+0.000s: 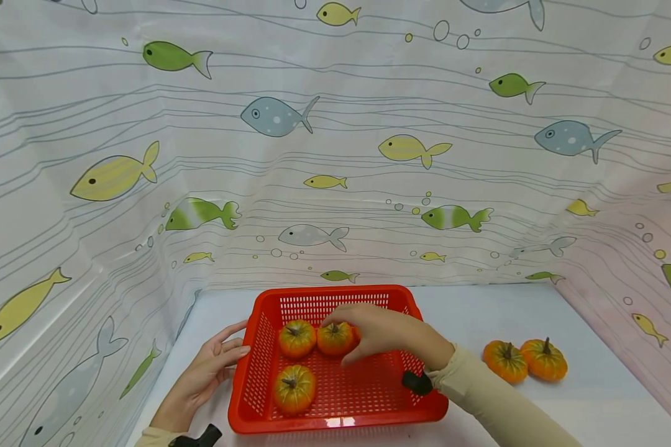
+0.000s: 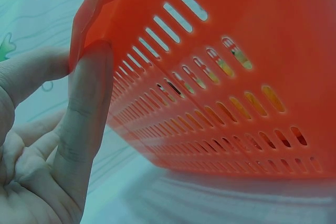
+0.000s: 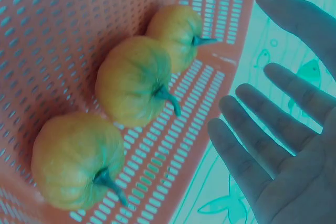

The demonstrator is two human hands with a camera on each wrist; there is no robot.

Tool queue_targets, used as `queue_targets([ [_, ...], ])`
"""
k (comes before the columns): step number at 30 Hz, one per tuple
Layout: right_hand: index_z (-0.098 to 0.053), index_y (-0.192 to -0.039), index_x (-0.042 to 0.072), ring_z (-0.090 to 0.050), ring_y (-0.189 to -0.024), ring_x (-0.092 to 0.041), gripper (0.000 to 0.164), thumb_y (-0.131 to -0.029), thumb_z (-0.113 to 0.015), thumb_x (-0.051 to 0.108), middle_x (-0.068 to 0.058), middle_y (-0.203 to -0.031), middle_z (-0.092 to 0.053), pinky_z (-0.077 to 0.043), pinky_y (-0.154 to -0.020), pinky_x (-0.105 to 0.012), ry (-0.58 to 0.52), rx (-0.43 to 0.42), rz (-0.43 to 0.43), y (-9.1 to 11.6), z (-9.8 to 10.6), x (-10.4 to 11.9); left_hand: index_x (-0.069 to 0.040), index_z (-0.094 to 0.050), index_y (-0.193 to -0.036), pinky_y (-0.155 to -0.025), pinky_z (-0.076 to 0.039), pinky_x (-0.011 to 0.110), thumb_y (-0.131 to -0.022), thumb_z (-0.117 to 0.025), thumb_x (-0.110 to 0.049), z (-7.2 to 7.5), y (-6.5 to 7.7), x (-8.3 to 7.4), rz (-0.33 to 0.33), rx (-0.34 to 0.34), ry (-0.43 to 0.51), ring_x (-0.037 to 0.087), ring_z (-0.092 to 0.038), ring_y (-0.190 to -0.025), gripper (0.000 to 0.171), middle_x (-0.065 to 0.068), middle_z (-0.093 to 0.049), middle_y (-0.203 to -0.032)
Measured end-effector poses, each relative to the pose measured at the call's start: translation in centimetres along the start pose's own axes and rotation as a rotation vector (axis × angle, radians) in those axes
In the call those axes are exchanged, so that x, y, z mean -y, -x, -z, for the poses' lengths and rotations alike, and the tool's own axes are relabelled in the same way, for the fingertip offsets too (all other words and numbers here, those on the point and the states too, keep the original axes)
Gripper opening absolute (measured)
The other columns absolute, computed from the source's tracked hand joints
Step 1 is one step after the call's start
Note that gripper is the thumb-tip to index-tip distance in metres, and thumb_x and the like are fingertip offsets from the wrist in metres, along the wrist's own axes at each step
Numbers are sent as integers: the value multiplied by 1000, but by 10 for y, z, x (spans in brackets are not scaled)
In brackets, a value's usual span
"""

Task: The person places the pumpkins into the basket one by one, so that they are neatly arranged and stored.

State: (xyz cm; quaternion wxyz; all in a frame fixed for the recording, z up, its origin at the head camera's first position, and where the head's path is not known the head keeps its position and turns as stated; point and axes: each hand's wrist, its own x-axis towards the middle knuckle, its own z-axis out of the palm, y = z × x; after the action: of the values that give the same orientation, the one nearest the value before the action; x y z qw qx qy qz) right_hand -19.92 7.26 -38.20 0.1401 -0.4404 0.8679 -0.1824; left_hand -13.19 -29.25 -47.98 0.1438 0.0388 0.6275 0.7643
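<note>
The person wears long sleeves of light beige cloth; the right sleeve (image 1: 492, 391) shows some soft folds near its cuff (image 1: 446, 366), while of the left sleeve (image 1: 159, 437) only a short piece is visible. At each wrist there is a small black camera, the left camera (image 1: 198, 438) and the right camera (image 1: 417, 383), both with a rounded end. The left hand (image 1: 204, 372) and the right hand (image 1: 377, 332) are bare, with slender fingers.

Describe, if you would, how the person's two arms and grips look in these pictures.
The plain beige fabric left sleeve and matching beige right sleeve reach the wrists. A small black device shows at the left wrist, a similar black device at the right. The left grip and right grip are bare human hands without gloves.
</note>
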Motion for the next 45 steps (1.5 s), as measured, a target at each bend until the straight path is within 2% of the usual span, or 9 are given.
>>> queue_targets([
  [9,-60,-141,32,-49,-142,-18,66,-81,-88,39,8,-149,-57,-44,-119,-49,-43,-34,-56,22,6,-17,-5,-16,-162,-81,-64,31,-105,-56,-6,1,0,1,-2,5,1,12,-76,-99,70,-4,-74,-113],
  [17,-61,-140,29,-52,-138,-22,65,-82,-88,39,5,-146,-59,-50,-112,-51,-134,-94,-109,46,16,-33,-14,-26,-160,-84,-64,33,-105,-56,-7,1,-1,2,22,-23,-9,12,-76,-100,63,-4,-75,-114],
  [22,-61,-140,24,-56,-133,-29,65,-82,-88,34,-1,-145,-60,-53,-108,-54,-157,-122,-124,59,21,-45,-11,-24,-160,-82,-64,33,-105,-55,-6,2,-1,2,2,-6,-8,13,-76,-100,64,-3,-74,-114],
  [29,-61,-138,21,-58,-129,-25,65,-81,-88,37,3,-139,-63,-54,-106,-55,-175,-147,-125,80,20,-57,-8,-20,-162,-82,-64,33,-105,-55,-6,2,0,2,-8,17,10,13,-76,-101,66,-3,-75,-115],
  [34,-60,-138,21,-58,-129,-33,63,-83,-87,37,2,-138,-64,-54,-104,-59,-226,-162,-137,95,16,-67,-8,-21,-161,-81,-64,32,-105,-54,-5,1,1,2,-18,21,22,13,-76,-100,65,-3,-74,-114],
  [41,-58,-140,16,-60,-127,-31,65,-86,-84,40,-6,-141,-63,-59,-99,-46,-202,-194,-133,116,14,-83,-8,-23,-160,-79,-64,30,-105,-54,-4,1,2,2,-25,26,28,12,-76,-100,64,-3,-74,-113],
  [45,-58,-141,14,-60,-128,-33,68,-84,-85,42,-7,-141,-64,-60,-98,-49,-192,-229,-159,128,16,-91,-9,-24,-160,-79,-64,30,-105,-54,-4,1,2,2,-30,28,28,11,-76,-100,63,-3,-74,-113],
])
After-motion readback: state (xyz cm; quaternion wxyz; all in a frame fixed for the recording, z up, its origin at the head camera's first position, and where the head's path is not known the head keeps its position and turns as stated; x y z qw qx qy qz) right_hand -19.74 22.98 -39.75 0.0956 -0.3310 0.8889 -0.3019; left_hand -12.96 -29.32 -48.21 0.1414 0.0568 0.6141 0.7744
